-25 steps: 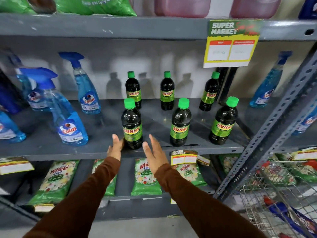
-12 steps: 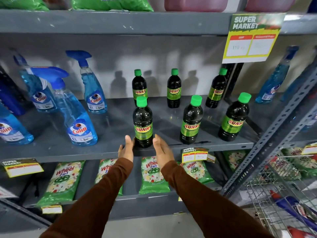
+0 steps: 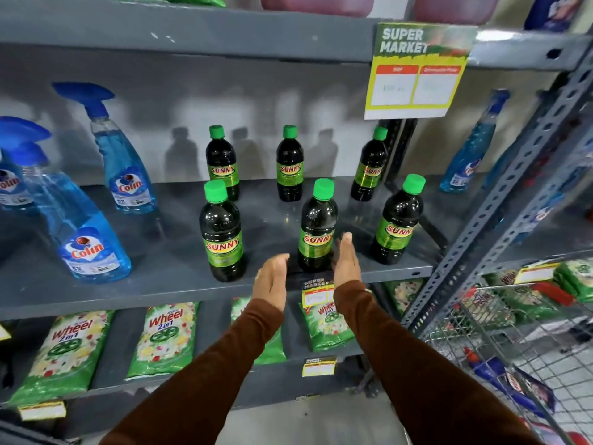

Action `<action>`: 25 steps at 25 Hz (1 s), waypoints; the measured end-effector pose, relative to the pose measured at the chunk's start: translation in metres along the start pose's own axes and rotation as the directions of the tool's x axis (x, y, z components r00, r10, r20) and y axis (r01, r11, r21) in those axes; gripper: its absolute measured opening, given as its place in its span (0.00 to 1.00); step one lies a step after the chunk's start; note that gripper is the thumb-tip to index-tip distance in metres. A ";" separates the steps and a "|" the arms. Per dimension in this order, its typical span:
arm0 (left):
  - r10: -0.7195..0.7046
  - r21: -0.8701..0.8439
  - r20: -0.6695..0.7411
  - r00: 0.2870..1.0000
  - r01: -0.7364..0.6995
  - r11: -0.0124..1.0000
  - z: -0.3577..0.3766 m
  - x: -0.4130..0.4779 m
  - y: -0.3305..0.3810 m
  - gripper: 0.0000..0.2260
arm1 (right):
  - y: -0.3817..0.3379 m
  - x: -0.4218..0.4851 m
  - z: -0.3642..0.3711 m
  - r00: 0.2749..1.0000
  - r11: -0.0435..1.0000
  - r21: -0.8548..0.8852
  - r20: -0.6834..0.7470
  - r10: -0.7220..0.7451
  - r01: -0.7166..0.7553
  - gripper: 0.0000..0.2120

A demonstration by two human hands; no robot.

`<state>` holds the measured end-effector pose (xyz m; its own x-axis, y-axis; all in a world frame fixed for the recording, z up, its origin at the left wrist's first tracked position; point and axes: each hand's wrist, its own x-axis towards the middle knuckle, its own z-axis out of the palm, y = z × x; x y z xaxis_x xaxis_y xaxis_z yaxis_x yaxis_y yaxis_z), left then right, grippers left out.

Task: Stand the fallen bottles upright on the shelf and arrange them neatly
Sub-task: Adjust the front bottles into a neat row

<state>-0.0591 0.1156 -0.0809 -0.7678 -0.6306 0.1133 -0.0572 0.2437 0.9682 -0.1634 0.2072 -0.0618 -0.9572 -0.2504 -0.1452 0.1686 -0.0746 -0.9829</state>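
1. On the grey middle shelf [image 3: 179, 284], six dark green-capped bottles stand upright in two rows of three.
2. The front middle bottle [image 3: 317, 226] stands between both hands.
3. The left hand [image 3: 271, 279] is spread flat, its grip holding nothing, just beside the bottle's base.
4. The right hand [image 3: 346, 261] is likewise flat and empty; whether it touches the bottle is unclear.

The left hand's fingertips [image 3: 282, 258] were smeared by motion blur, so their contact with the front middle bottle [image 3: 317, 226] just right of them could not be judged. Behind the right hand's fingers [image 3: 346, 242], that bottle's lower right side was hidden. Above both hands, writing on the hanging price sign [image 3: 417, 72] was too faint to read.
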 end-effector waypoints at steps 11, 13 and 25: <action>-0.298 -0.285 0.093 0.950 0.312 0.906 0.029 0.020 0.006 0.50 | 0.003 0.016 -0.016 0.971 0.986 -0.106 0.189 0.146 -0.127 0.35; -0.278 -0.280 0.055 0.959 0.282 0.918 0.031 0.018 0.010 0.43 | 0.004 0.017 -0.018 0.965 0.984 -0.118 0.212 0.157 -0.134 0.35; 0.319 0.337 -0.089 0.943 -0.273 0.901 0.105 -0.018 0.029 0.21 | -0.009 0.020 -0.095 0.857 0.946 -0.148 -0.401 -0.324 0.289 0.20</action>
<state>-0.1143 0.2119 -0.0780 -0.6858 -0.5827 0.4361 -0.0568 0.6402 0.7661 -0.2062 0.2951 -0.0668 -0.9691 0.1971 0.1486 -0.1517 -0.0004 -0.9884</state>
